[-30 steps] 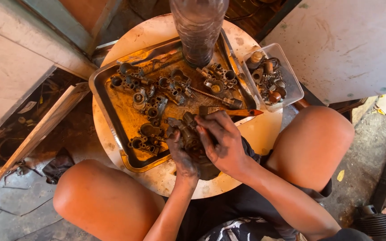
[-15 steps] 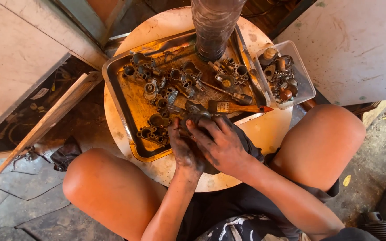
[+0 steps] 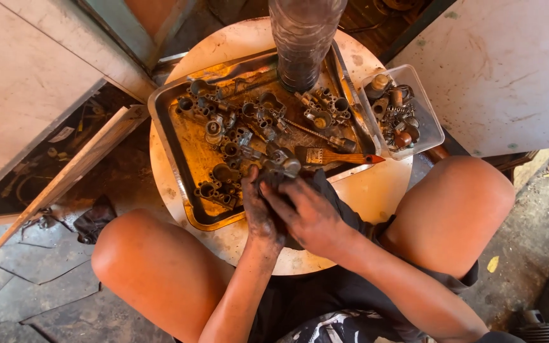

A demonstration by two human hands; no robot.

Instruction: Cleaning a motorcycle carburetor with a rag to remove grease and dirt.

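A dark, greasy metal part [image 3: 279, 170] is gripped between both hands at the near edge of the metal tray [image 3: 171, 136], just above the round desk [image 3: 376, 190]. The fingers of the left hand [image 3: 260, 213] are closed around the part from the left, and the fingers of the right hand [image 3: 309, 216] are wrapped over it from the right, so that the two hands are pressed together and most of the part is hidden; only its grey upper end is seen above the fingertips.

Compared with the view a second ago, the hands are held in much the same clasp on the same part, but they are now seen slightly nearer the tray's near rim and closer to the brush. The brush [image 3: 338, 156] with the orange handle is left lying where it was, across the tray's right side, just beyond the right hand. The scattered small metal parts [image 3: 236, 136] in the tray have not been moved. The clear plastic bottle [image 3: 303, 38] is still stood upright at the far end of the tray, and the clear plastic tub [image 3: 432, 124] of small fittings is kept at the desk's right edge. The whole scene is shown shifted a little by the camera's own movement.
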